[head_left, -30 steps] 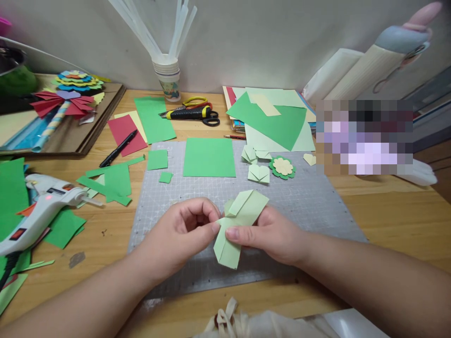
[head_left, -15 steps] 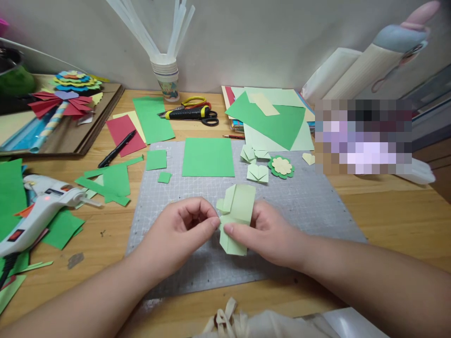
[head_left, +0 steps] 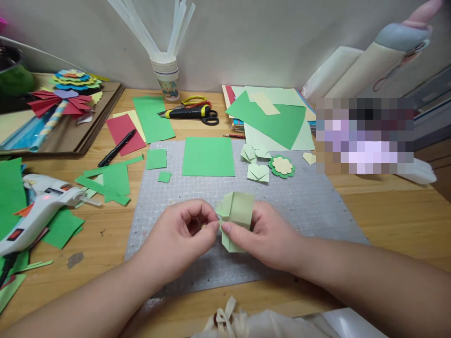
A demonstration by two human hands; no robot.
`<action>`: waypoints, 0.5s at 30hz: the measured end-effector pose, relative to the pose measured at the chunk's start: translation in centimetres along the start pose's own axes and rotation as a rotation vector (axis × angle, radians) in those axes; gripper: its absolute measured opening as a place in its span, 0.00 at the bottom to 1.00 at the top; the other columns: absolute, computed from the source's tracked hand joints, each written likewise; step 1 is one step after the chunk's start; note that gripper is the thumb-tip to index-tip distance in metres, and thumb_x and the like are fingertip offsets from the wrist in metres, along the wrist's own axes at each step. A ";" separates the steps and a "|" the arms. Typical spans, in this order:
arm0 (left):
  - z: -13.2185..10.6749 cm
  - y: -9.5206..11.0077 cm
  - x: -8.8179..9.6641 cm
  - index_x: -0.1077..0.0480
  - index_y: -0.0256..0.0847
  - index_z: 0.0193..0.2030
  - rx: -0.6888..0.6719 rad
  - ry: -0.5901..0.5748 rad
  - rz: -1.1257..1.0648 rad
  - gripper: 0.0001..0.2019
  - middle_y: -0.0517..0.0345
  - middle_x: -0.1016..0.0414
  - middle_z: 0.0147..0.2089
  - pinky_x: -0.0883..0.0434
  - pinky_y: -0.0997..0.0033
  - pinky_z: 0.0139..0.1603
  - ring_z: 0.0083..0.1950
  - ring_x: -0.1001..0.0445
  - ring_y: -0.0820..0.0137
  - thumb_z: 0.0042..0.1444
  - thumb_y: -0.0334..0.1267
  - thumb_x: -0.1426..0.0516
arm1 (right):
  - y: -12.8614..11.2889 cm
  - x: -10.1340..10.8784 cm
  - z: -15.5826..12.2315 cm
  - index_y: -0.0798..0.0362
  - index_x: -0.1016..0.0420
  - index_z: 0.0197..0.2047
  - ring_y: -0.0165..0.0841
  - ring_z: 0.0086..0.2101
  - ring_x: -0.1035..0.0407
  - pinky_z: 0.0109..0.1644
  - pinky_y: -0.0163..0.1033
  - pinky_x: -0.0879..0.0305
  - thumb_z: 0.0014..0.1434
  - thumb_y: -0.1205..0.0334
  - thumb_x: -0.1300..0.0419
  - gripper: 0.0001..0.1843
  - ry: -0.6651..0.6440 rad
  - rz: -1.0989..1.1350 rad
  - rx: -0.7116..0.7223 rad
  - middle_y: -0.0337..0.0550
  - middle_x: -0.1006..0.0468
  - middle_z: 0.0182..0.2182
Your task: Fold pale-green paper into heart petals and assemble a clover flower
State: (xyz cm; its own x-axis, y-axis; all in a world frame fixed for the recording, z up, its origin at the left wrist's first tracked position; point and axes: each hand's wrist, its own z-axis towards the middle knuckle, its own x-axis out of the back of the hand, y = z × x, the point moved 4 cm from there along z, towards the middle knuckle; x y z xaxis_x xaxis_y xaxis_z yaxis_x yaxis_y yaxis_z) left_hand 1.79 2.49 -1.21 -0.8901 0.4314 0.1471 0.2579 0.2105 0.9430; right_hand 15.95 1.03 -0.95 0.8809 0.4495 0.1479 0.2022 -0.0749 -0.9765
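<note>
A folded piece of pale green paper point(head_left: 240, 209) is held up over the grey cutting mat point(head_left: 158, 263). My right hand point(head_left: 271, 234) grips it from the right, thumb across its front and fingers behind. From the left, my left hand point(head_left: 190, 225) pinches the paper's left edge between thumb and forefinger, its other fingers curled. Beyond my hands lie several pale green folded paper hearts point(head_left: 258, 173), a green and cream paper flower point(head_left: 283, 166) and a green paper sheet point(head_left: 208, 157).
A white glue gun point(head_left: 42, 206) with a lit red light lies at the left among green paper scraps point(head_left: 112, 180). At the back are scissors point(head_left: 209, 117), a utility knife point(head_left: 186, 113) and paper cups point(head_left: 168, 84) holding straws. Stacked coloured paper point(head_left: 275, 124) lies behind the mat.
The folded pale green paper has tipped and its top edge sits slightly lower. My left fingers still pinch its left edge, and my right hand keeps its grip.
</note>
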 end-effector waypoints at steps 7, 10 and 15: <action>-0.7 0.6 -0.5 0.39 0.42 0.22 -0.055 0.069 0.122 0.05 0.65 0.39 0.22 0.41 0.73 0.26 0.26 0.40 0.73 0.46 0.33 0.46 | -0.4 -0.3 -0.3 0.52 0.46 0.23 0.25 0.24 0.46 0.28 0.32 0.49 0.57 0.71 0.48 0.14 0.025 -0.249 0.214 0.32 0.43 0.21; -1.0 0.8 -0.6 0.41 0.42 0.21 -0.107 0.093 0.164 0.08 0.65 0.38 0.22 0.41 0.72 0.27 0.26 0.39 0.73 0.47 0.32 0.45 | -0.6 -0.4 -0.4 0.52 0.45 0.22 0.26 0.25 0.45 0.29 0.33 0.48 0.57 0.70 0.47 0.13 0.038 -0.277 0.226 0.33 0.42 0.21; -0.6 0.6 0.1 0.28 0.41 0.29 -0.098 0.095 -0.020 0.03 0.63 0.30 0.28 0.38 0.74 0.31 0.30 0.35 0.74 0.53 0.35 0.42 | -0.2 0.1 0.0 0.53 0.35 0.27 0.26 0.26 0.41 0.30 0.32 0.43 0.60 0.65 0.47 0.09 0.033 0.066 0.063 0.35 0.36 0.24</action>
State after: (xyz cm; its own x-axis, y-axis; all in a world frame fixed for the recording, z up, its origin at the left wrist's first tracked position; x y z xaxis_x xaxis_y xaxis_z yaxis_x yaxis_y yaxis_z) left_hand 1.58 2.12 -0.42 -0.9272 0.3424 0.1516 0.2064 0.1295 0.9699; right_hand 15.98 1.04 -0.71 0.9054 0.4156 0.0870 0.1168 -0.0467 -0.9921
